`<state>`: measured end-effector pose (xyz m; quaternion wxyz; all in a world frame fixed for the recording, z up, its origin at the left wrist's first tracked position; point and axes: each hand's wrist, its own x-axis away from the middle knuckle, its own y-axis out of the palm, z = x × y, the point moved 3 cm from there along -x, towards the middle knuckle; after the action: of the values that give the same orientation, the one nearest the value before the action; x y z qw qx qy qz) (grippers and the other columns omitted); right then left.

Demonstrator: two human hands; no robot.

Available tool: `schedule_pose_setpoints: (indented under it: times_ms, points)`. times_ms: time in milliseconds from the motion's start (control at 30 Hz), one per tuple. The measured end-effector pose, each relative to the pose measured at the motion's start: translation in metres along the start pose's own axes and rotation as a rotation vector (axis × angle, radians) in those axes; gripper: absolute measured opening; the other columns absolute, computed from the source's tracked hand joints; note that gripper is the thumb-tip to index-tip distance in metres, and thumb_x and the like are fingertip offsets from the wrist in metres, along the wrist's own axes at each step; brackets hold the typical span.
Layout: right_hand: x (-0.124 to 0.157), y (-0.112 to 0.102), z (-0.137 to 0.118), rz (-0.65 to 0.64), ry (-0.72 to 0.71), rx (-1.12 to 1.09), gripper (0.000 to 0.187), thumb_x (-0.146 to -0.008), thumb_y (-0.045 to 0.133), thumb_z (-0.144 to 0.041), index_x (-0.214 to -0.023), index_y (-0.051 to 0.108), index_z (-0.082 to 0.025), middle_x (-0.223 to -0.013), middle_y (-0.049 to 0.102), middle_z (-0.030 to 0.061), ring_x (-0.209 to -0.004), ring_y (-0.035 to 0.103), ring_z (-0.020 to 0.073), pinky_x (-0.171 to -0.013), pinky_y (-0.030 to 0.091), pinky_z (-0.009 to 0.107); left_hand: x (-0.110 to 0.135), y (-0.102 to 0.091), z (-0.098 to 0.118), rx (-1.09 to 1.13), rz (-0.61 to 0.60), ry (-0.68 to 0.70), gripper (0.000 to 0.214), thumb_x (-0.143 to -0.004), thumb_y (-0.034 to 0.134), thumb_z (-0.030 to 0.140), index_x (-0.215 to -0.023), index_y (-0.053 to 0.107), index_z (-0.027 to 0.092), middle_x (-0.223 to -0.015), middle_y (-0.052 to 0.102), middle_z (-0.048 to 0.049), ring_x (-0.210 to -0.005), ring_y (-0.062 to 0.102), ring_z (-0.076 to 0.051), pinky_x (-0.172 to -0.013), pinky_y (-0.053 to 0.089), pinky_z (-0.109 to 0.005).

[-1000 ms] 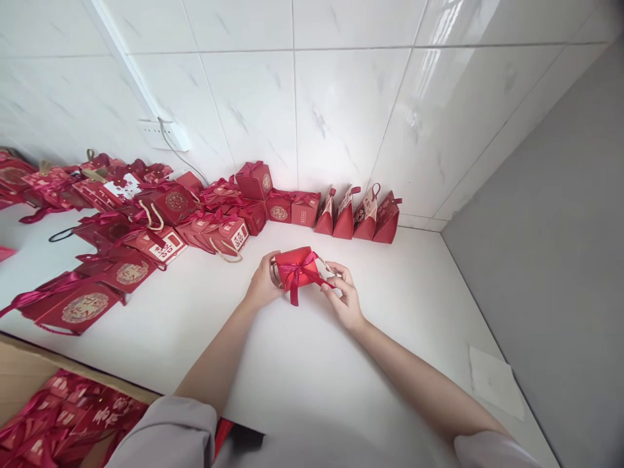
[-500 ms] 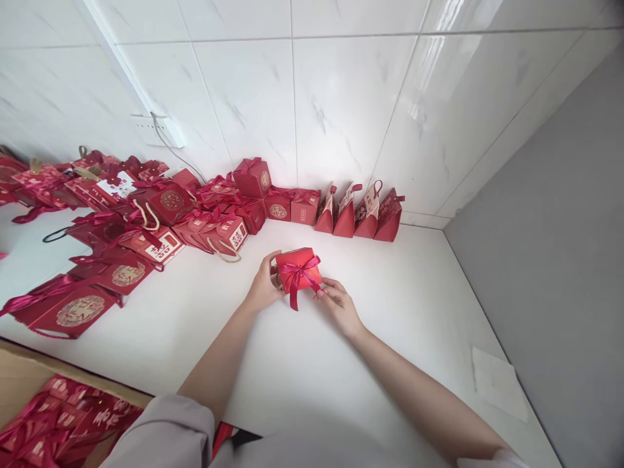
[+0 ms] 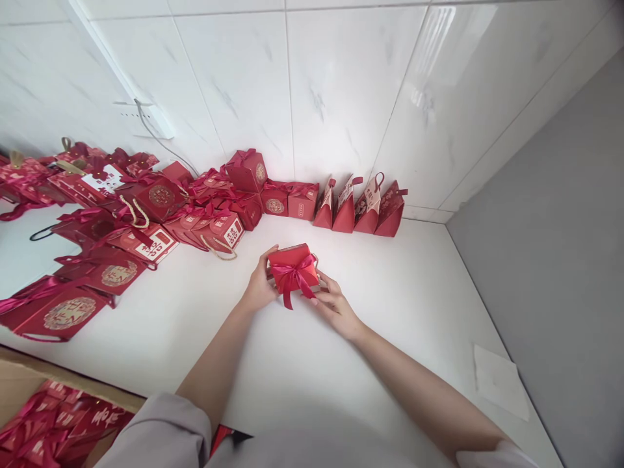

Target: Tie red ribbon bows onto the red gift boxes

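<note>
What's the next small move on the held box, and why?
Probably straighten the ribbon with the right hand: it sits right beside one tail, while the left hand grips the box's left side and could steady it.

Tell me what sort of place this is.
Probably an indoor workroom: many red gift boxes stand on a white table, and a cardboard carton holds more red packages.

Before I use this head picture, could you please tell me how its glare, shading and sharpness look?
Head view: bright streaks of glare on the tiled wall, upper right; only soft shading on the white table; the held red box fairly sharp; the grey clothing at bottom centre blurred.
</note>
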<state>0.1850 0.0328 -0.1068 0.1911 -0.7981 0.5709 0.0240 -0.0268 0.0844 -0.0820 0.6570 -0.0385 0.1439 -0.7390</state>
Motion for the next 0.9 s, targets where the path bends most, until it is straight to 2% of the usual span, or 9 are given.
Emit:
schedule_pose_setpoints:
  times_ms: [133,233,400,567,633,733,800,833,900]
  points:
    - [-0.001,-0.002,0.003,0.004,-0.018,0.048,0.03,-0.094,0.056,-0.034,-0.12,0.069,-0.033,-0.155,0.035,0.0016,-0.145,0.029,0.0274,-0.12,0.026,0.049,-0.001,-0.002,-0.002,-0.003,0.03,0.055,0.096,-0.06,0.081,0.025,-0.144,0.034,0.034,-0.139,0.052,-0.0091,-0.107,0.065,-0.029,-0.08,0.059,-0.04]
    - [0.0,0.001,0.008,0.014,0.025,0.129,0.03,-0.09,0.055,-0.025,-0.117,0.069,-0.028,-0.15,0.042,0.0063,-0.143,0.033,0.0277,-0.118,0.03,0.05,0.0,-0.004,0.0,-0.046,0.062,0.081,0.094,-0.061,0.08,0.024,-0.143,0.034,0.032,-0.135,0.055,-0.0089,-0.108,0.064,-0.028,-0.087,0.057,-0.042]
    - [0.002,0.005,0.009,0.008,0.037,0.195,0.028,-0.087,0.054,-0.019,-0.11,0.068,-0.026,-0.145,0.046,0.0083,-0.14,0.036,0.0282,-0.114,0.034,0.051,-0.002,-0.01,-0.001,-0.15,0.152,0.159,0.092,-0.06,0.079,0.021,-0.141,0.035,0.028,-0.142,0.047,-0.0107,-0.112,0.061,-0.027,-0.096,0.053,-0.044]
    - [0.002,0.005,0.006,0.032,0.044,0.175,0.02,-0.089,0.053,-0.022,-0.103,0.067,-0.025,-0.142,0.048,0.0083,-0.136,0.042,0.0277,-0.113,0.034,0.051,-0.008,-0.019,-0.014,-0.096,0.2,0.086,0.096,-0.056,0.084,0.027,-0.138,0.033,0.028,-0.132,0.054,-0.0118,-0.108,0.062,-0.027,-0.088,0.056,-0.044]
    - [0.002,0.004,0.006,0.081,0.063,0.102,0.022,-0.09,0.054,-0.027,-0.111,0.064,-0.026,-0.143,0.047,0.0088,-0.135,0.043,0.0266,-0.112,0.037,0.05,-0.009,-0.021,-0.016,-0.039,0.184,0.064,0.094,-0.057,0.084,0.03,-0.137,0.035,0.027,-0.134,0.053,-0.0125,-0.109,0.063,-0.028,-0.088,0.056,-0.043]
    - [0.002,0.0,0.007,0.173,0.107,-0.103,0.062,-0.088,0.063,-0.036,-0.143,0.037,-0.03,-0.156,0.031,0.0101,-0.142,0.035,0.0251,-0.113,0.037,0.049,-0.009,-0.016,-0.015,0.079,0.068,0.079,0.08,-0.065,0.081,0.039,-0.132,0.043,0.021,-0.13,0.058,-0.0144,-0.113,0.063,-0.03,-0.096,0.053,-0.046]
    - [0.0,-0.002,0.005,0.145,0.096,-0.208,0.09,-0.084,0.069,-0.039,-0.154,0.012,-0.032,-0.163,0.013,0.0091,-0.148,0.023,0.0243,-0.118,0.029,0.049,-0.005,-0.008,-0.013,0.156,-0.058,0.092,0.073,-0.07,0.076,0.045,-0.13,0.048,0.017,-0.124,0.063,-0.0155,-0.115,0.062,-0.032,-0.099,0.051,-0.049]
    - [0.0,-0.002,0.003,0.101,0.071,-0.24,0.098,-0.083,0.071,-0.039,-0.155,0.006,-0.033,-0.164,0.009,0.0082,-0.15,0.019,0.0242,-0.12,0.025,0.049,-0.003,-0.003,-0.012,0.178,-0.128,0.085,0.072,-0.071,0.075,0.047,-0.13,0.05,0.016,-0.121,0.065,-0.0157,-0.115,0.062,-0.034,-0.099,0.051,-0.05]
    - [-0.002,-0.001,-0.003,0.013,0.023,-0.281,0.101,-0.081,0.073,-0.038,-0.156,0.004,-0.033,-0.163,0.014,0.0076,-0.15,0.021,0.0241,-0.121,0.024,0.048,0.003,0.007,-0.012,0.196,-0.234,0.034,0.07,-0.071,0.075,0.05,-0.129,0.053,0.017,-0.118,0.068,-0.0152,-0.113,0.063,-0.035,-0.097,0.052,-0.051]
